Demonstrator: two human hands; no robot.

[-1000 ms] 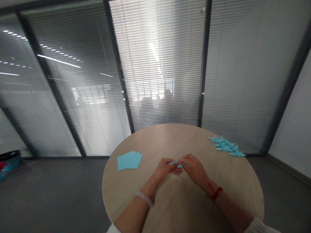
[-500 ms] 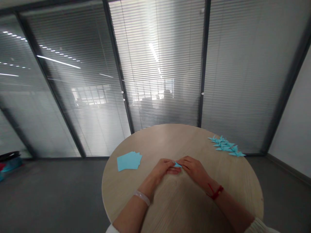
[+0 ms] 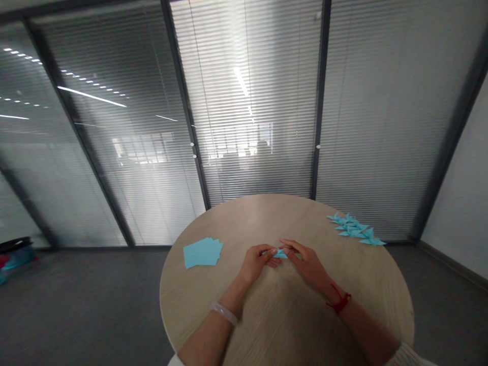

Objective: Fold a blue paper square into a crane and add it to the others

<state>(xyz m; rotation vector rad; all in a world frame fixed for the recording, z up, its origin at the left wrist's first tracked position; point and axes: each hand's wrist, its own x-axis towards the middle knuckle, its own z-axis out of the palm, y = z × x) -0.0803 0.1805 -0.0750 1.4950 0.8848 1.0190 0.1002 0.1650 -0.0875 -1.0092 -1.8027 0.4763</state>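
A small piece of folded blue paper [image 3: 281, 253] is held between my two hands, over the middle of the round table. My left hand [image 3: 256, 262] pinches its left end between thumb and fingers. On the right end, my right hand [image 3: 305, 259] grips it with thumb and forefinger, the fingers curved over the far side. Part of the paper is hidden by my fingers. Flat blue paper sheets [image 3: 203, 252] lie in a loose stack to the left of my hands. Several folded blue paper cranes [image 3: 353, 227] sit in a cluster near the table's right edge.
The round wooden table [image 3: 263, 213] has its far edge close to a glass partition with blinds [image 3: 259, 101]. A dark-rimmed bag or bin [image 3: 17, 251] stands on the grey floor at far left. A white wall [image 3: 461, 203] rises at right.
Both hands have lifted slightly with the folded paper. My right fingers have spread and raised a little, and more of the paper shows between the hands.
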